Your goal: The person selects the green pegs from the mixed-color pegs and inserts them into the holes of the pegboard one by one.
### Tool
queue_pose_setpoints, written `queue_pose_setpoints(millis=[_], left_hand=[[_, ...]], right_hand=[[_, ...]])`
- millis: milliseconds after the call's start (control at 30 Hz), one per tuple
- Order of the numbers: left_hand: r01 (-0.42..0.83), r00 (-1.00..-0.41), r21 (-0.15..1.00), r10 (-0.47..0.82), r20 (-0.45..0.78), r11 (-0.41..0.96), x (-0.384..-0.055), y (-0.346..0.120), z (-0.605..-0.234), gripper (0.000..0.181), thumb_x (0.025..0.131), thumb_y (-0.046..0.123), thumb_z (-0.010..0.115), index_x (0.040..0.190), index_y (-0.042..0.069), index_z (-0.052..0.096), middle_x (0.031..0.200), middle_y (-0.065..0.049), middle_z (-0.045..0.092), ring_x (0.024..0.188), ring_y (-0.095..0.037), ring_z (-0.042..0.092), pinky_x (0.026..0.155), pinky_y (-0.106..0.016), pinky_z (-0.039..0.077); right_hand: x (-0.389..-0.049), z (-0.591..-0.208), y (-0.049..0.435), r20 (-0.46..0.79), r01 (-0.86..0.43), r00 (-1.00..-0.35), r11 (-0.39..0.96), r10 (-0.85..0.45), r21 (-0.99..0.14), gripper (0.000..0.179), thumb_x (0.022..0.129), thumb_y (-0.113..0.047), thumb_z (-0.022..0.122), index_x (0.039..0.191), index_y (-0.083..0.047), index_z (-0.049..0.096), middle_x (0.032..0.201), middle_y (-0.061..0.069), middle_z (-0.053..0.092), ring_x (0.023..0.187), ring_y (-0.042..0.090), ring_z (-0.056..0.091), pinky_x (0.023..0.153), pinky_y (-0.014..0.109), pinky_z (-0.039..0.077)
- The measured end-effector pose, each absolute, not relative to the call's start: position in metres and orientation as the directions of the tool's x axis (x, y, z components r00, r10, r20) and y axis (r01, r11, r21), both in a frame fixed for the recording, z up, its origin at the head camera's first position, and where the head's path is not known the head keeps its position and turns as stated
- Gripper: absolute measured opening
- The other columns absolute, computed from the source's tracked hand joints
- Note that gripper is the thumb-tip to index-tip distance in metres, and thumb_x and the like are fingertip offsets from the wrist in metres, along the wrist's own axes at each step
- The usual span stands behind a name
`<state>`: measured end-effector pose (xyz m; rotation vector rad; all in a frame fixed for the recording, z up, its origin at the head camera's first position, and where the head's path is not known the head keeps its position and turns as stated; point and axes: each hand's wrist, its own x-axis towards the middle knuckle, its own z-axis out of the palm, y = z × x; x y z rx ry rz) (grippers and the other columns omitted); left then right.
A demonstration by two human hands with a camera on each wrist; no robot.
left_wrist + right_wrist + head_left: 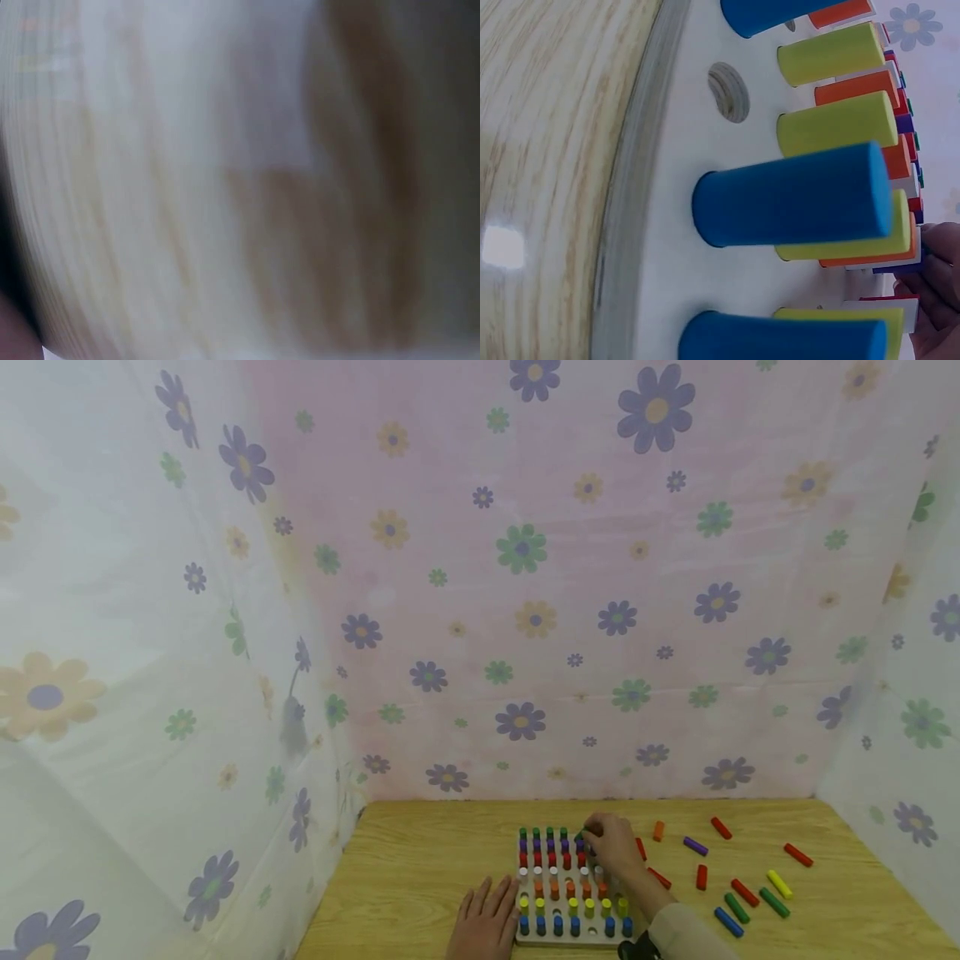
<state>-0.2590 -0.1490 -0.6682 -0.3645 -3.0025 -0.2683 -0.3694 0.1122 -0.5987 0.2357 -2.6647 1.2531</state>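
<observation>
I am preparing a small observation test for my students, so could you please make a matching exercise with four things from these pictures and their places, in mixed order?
Things:
1. left hand
2. right hand
3. loose yellow peg
4. row of blue pegs

Places:
A. on the table, to the right of the board
B. in the board, along its near edge
C. at the board's left side
D. at the board's far right corner

Right pairs: 1-C, 2-D, 3-A, 4-B
</observation>
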Motion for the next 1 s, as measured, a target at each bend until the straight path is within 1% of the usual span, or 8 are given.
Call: queue_pose_setpoints(millis=[233,400,733,900,1000], left_hand=[[0.222,-0.974,0.175,0.21,0.085,0.959,-0.2619,-0.1477,-0.6679,0.065,0.109,0.06,0.01,0.158,0.033,0.043,0.158,0.01,0.046,0.148,-0.027,0.039,0.12,-0.057,0.031],[0.23,-0.972,0.177,0.217,0.086,0.957,-0.262,-0.1489,-0.6684,0.065,0.109,0.06,0.011,0.157,0.033,0.044,0.158,0.01,0.047,0.147,-0.027,0.04,0.119,-0.057,0.032],[0.239,-0.968,0.174,0.222,0.114,0.955,-0.2596,-0.1502,-0.6686,0.064,0.109,0.06,0.01,0.157,0.034,0.044,0.156,0.011,0.048,0.146,-0.027,0.042,0.118,-0.056,0.034],[0.232,-0.97,0.175,0.216,0.109,0.957,-0.2594,-0.1496,-0.668,0.064,0.109,0.06,0.011,0.157,0.034,0.045,0.156,0.011,0.048,0.146,-0.026,0.042,0.119,-0.055,0.034],[0.23,-0.971,0.181,0.214,0.107,0.956,-0.2593,-0.1493,-0.6682,0.064,0.109,0.06,0.011,0.157,0.034,0.044,0.156,0.011,0.048,0.146,-0.026,0.042,0.119,-0.055,0.034]], right_hand=[[-0.3697,-0.6003,0.1116,0.246,-0.229,-0.966,0.682,-0.075,-0.695,0.007,0.093,-0.005,0.075,0.1,-0.002,0.077,0.09,0.005,0.074,0.081,0.019,0.069,0.072,0.041,0.062],[-0.3692,-0.6001,0.1102,0.242,-0.236,-0.966,0.688,-0.091,-0.687,0.013,0.095,-0.006,0.072,0.105,-0.001,0.077,0.095,0.006,0.075,0.084,0.021,0.069,0.075,0.044,0.062],[-0.3679,-0.5969,0.1072,0.284,-0.29,-0.951,0.678,-0.123,-0.676,0.012,0.096,-0.004,0.07,0.105,0.0,0.078,0.094,0.006,0.075,0.082,0.02,0.07,0.073,0.042,0.063],[-0.3657,-0.5957,0.1046,0.276,-0.283,-0.954,0.673,-0.12,-0.684,0.012,0.096,-0.006,0.071,0.105,-0.002,0.078,0.093,0.005,0.075,0.078,0.016,0.068,0.069,0.038,0.062],[-0.3656,-0.5969,0.1037,0.275,-0.285,-0.953,0.672,-0.125,-0.683,0.012,0.096,-0.006,0.071,0.104,-0.002,0.078,0.093,0.005,0.075,0.077,0.016,0.068,0.069,0.039,0.062]])
